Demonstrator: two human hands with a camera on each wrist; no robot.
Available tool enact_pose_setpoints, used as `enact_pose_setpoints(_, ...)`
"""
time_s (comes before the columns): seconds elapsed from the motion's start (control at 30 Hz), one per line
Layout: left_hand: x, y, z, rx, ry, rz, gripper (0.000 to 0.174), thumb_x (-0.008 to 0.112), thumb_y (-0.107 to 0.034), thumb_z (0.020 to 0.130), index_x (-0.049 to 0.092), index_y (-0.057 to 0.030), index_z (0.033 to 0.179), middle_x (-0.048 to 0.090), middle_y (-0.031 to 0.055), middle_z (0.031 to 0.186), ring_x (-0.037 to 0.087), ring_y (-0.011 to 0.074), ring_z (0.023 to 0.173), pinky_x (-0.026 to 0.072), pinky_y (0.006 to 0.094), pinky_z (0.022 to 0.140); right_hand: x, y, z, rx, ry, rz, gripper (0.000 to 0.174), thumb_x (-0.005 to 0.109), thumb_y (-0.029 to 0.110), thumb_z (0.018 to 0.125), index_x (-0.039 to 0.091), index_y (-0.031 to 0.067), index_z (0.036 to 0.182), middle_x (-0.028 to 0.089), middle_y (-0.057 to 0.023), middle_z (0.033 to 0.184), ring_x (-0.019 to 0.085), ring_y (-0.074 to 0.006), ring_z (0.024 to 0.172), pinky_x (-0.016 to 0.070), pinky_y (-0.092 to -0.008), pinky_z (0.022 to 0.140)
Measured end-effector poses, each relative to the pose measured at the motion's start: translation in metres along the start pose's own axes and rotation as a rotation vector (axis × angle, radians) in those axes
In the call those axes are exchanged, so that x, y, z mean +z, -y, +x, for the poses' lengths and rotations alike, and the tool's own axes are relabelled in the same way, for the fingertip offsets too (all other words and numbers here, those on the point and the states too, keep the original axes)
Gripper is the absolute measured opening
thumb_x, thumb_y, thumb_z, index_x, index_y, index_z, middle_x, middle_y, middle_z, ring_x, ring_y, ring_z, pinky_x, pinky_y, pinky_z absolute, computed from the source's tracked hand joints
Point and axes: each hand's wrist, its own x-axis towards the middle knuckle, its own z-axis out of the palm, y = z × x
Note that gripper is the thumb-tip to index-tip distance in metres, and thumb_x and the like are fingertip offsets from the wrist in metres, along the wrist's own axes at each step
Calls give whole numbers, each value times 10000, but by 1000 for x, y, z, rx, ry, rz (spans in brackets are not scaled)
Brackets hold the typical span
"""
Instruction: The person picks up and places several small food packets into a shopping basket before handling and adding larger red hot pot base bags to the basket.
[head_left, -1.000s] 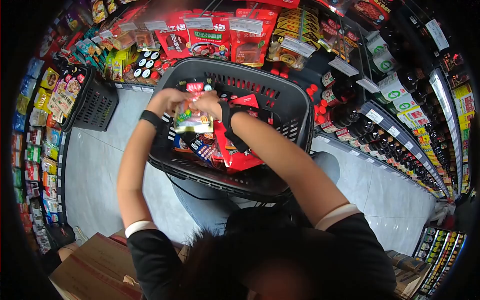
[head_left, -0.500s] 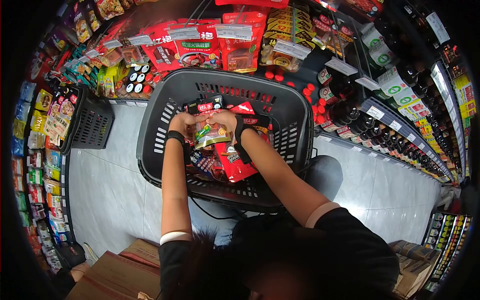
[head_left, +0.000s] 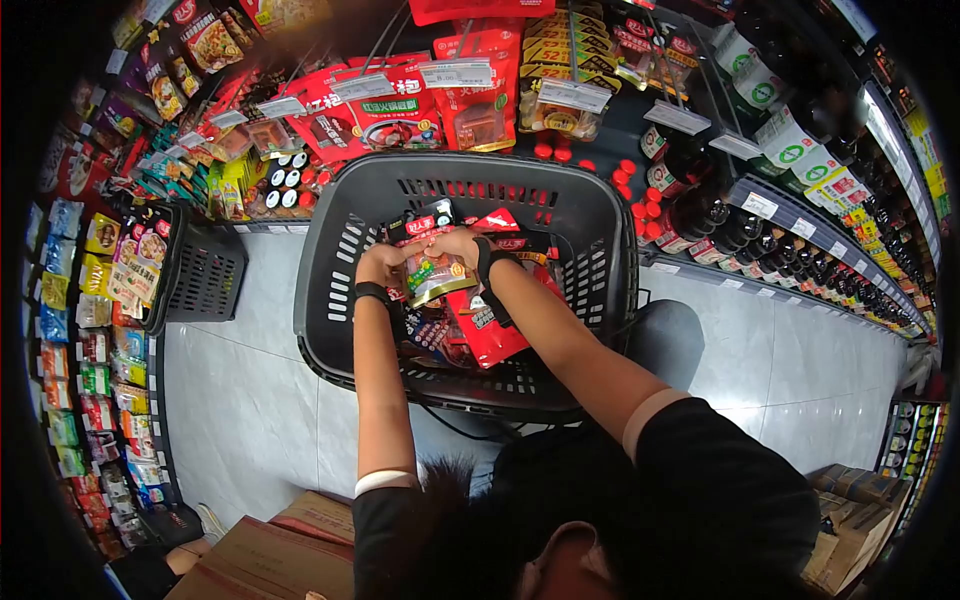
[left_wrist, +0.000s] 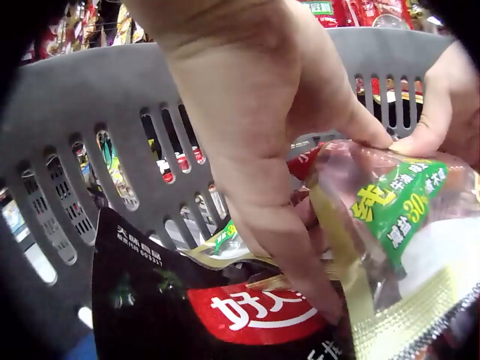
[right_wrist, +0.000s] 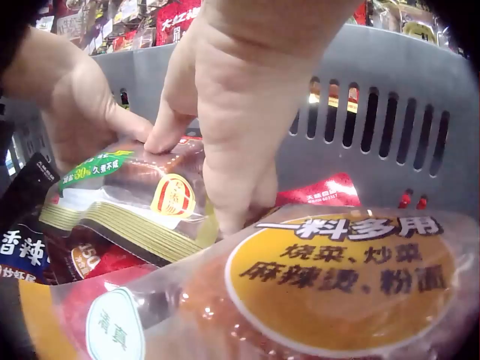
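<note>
Both hands hold a clear packet (head_left: 437,280) of seasoning with a gold edge and a green label. My left hand (head_left: 380,266) grips its left side; thumb and fingers show around it in the left wrist view. My right hand (head_left: 458,246) holds the other side, the two thumbs meeting on top of the packet (right_wrist: 142,184). It lies over other packets inside a dark grey shopping basket (head_left: 348,225). Beside it are a black packet (left_wrist: 150,292) with a red logo and a red packet (head_left: 488,335). Nearest my right wrist camera is a clear packet (right_wrist: 330,285) with an orange round label.
Shelves of red hotpot packets (head_left: 375,115) rise beyond the basket, with dark bottles (head_left: 745,235) at the right. A second basket (head_left: 205,275) stands on the floor at the left. Cardboard boxes (head_left: 270,555) sit at the lower left, near hanging snack bags (head_left: 95,380).
The hands have carried the packet from the basket's left side toward its middle and lower among the other packets. In the last half second they have barely moved.
</note>
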Motion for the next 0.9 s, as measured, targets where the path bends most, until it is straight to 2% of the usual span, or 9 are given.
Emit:
enact_pose_setpoints(0.13,10,-3,-10,6,-225,-48,1005,818,-381,546,247,129,1198,497,259,1058,544,364,890,444,587,684,3,4,-15,-34,-152,-168,221,651,236,686,646,33,774,641,-94,780,603,-168,771,450,-315,696)
enact_pose_setpoints(0.2,20,-6,-26,64,-262,-5,1131,806,-397,559,68,67,1280,495,286,1076,554,347,895,472,553,656,5,17,-38,-95,-147,-220,261,691,222,673,633,5,805,633,-88,808,586,-150,699,453,-309,618)
enact_pose_setpoints(0.33,23,-22,-34,60,-294,396,1088,741,-504,589,129,73,1280,504,280,1102,561,318,958,488,435,731,0,58,-101,-140,-139,-510,457,729,320,626,605,-35,886,618,-146,893,607,-194,739,480,-312,669)
enact_pose_setpoints(0.4,21,-18,-7,122,-461,649,1052,726,-489,611,137,63,1285,506,248,1128,547,339,988,468,451,772,4,53,-82,-145,-294,-744,633,748,340,588,530,-51,1035,557,-208,1068,577,-276,946,470,-357,807)
enact_pose_setpoints(0.5,48,-38,-78,210,-618,869,876,698,-436,653,236,12,1247,493,194,1172,502,373,1050,419,449,861,1,61,-90,-179,-406,-813,683,744,315,585,473,-52,1093,479,-248,1169,500,-344,1063,439,-398,864)
enact_pose_setpoints(0.57,67,-50,-105,206,-650,1038,780,683,-435,670,306,-10,1204,490,195,1162,483,371,1072,413,427,876,-4,62,-83,-345,-392,-924,566,687,216,630,462,-63,1069,496,-270,1096,489,-406,1032,429,-431,855)
enact_pose_setpoints(0.7,71,-61,-112,629,-563,899,572,653,-283,703,376,-28,1134,498,224,1090,458,387,1065,409,438,857,-22,96,-141,-842,-323,-1003,339,592,132,697,501,-22,985,514,-238,976,506,-401,942,421,-444,812)
enact_pose_setpoints(0.73,67,-67,-122,1121,-425,798,484,621,-184,715,390,-21,1108,500,245,1060,485,385,1008,410,441,833,-35,111,-165,-959,-306,-989,306,583,140,714,507,-14,968,519,-222,968,511,-380,937,422,-428,808)
enact_pose_setpoints(0.9,94,-98,-185,1329,-306,609,353,608,-114,755,492,2,1067,544,190,1047,548,291,956,438,337,792,-74,151,-258,-1254,-325,-779,196,554,140,757,538,9,901,558,-146,875,548,-316,838,440,-380,731)
